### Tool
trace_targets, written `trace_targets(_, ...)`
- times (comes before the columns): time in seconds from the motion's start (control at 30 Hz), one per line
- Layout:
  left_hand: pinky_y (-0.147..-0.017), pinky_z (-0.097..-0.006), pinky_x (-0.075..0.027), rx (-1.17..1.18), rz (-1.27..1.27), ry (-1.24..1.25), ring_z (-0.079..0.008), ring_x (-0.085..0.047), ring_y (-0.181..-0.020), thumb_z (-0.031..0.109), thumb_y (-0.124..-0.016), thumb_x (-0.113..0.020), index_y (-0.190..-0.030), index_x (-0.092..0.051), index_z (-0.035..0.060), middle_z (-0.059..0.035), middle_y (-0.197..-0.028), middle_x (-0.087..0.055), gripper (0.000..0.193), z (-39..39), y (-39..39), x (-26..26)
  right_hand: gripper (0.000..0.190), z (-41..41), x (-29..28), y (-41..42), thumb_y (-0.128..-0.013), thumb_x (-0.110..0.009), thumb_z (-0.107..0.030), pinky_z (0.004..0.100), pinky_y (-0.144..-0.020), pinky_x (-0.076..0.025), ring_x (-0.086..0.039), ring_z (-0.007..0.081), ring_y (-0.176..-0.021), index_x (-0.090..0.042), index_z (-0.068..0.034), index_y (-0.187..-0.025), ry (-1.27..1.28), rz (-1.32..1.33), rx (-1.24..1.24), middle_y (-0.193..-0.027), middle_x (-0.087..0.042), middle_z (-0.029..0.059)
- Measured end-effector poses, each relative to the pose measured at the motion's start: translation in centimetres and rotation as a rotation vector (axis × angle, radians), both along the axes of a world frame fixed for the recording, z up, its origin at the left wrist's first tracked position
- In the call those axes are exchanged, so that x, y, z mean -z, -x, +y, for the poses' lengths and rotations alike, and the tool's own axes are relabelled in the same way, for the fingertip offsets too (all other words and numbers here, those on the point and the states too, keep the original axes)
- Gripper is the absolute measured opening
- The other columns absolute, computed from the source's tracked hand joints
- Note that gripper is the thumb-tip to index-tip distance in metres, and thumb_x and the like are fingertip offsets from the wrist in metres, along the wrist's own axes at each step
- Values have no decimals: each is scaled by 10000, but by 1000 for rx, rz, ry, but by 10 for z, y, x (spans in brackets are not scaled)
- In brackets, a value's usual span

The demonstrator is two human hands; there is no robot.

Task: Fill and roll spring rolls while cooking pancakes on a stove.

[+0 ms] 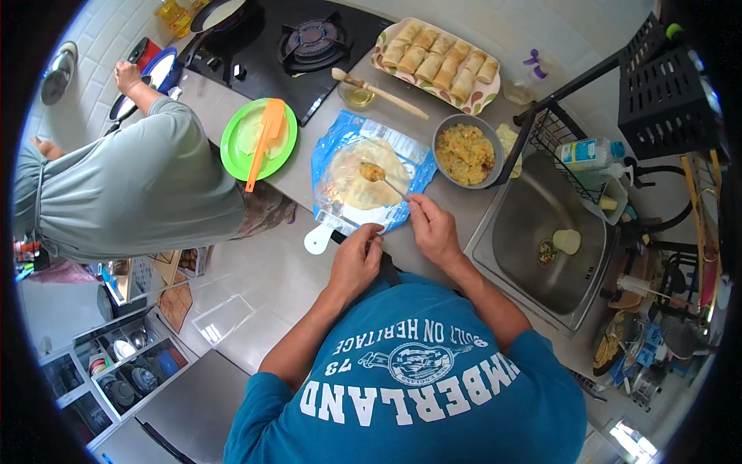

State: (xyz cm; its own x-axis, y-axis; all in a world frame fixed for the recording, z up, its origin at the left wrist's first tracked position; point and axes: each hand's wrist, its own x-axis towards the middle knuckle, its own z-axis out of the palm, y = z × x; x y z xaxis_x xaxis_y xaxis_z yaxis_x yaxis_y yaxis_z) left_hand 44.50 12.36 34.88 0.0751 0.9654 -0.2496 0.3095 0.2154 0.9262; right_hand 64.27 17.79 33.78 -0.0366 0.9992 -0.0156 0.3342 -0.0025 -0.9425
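My right hand (432, 229) grips the handle of a metal spoon (395, 188). Its bowl carries a heap of yellowish filling (371, 172), over a thin, pale round wrapper (359, 194). The wrapper lies on a blue and clear plastic bag (327, 145) spread across a board whose white handle (318, 239) sticks out at the near left. My left hand (356, 258) is at the bag's near edge, fingers bent together; whether they pinch anything is hidden. Right of the bag, a grey bowl (495, 136) contains more of the filling (468, 149).
A green plate (229, 148) bears wrappers and an orange spatula (266, 136). Behind are a tray (487, 104) of rolls (429, 64), a brush (388, 98) across an oil bowl (356, 95) and a gas stove (261, 64). Another person (127, 180) stands left; a sink (533, 232) is right.
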Motion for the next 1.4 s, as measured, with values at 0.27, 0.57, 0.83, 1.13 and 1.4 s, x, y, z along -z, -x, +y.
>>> trace_targets(0.27,-991,-487,-488,-119,529,-398,-378,-663,-1116,65,-947,-696,-1296,-716,33,-180,-1221,-712,351,17,20,20,277,8,35,3,-1010,-690,-87,425,-695,-579,-715,328,-794,-701,-12,-1277,-604,-527,-170,-902,-731,135)
trace_targets(0.57,-1038,-538,-478,-107,731,-487,-420,-612,-1264,108,-958,-712,-1442,-681,81,-220,-1470,-598,485,33,17,31,415,5,39,4,-916,-719,-52,401,-662,-560,-676,272,-735,-709,-8,-1328,-683,-625,-177,-824,-659,87)
trace_targets(0.83,-1046,-537,-473,-117,710,-484,-397,-622,-1238,109,-946,-719,-1454,-672,85,-227,-1522,-562,511,36,17,40,425,2,39,2,-902,-718,-42,392,-670,-564,-684,272,-742,-720,-11,-1326,-664,-623,-168,-829,-666,86)
trace_targets(1.13,-1054,-523,-455,-139,662,-439,-373,-613,-1222,93,-935,-719,-1416,-693,71,-222,-1540,-554,482,39,18,38,394,-4,33,-2,-944,-718,-46,409,-693,-573,-700,302,-773,-703,3,-1335,-648,-586,-151,-874,-698,119)
trace_targets(1.4,-1060,-530,-450,-136,694,-466,-405,-594,-1298,93,-926,-722,-1315,-748,63,-221,-1544,-554,391,37,15,37,360,-10,31,-3,-967,-704,-58,439,-726,-585,-713,335,-812,-695,-2,-1323,-563,-578,-146,-915,-720,143)
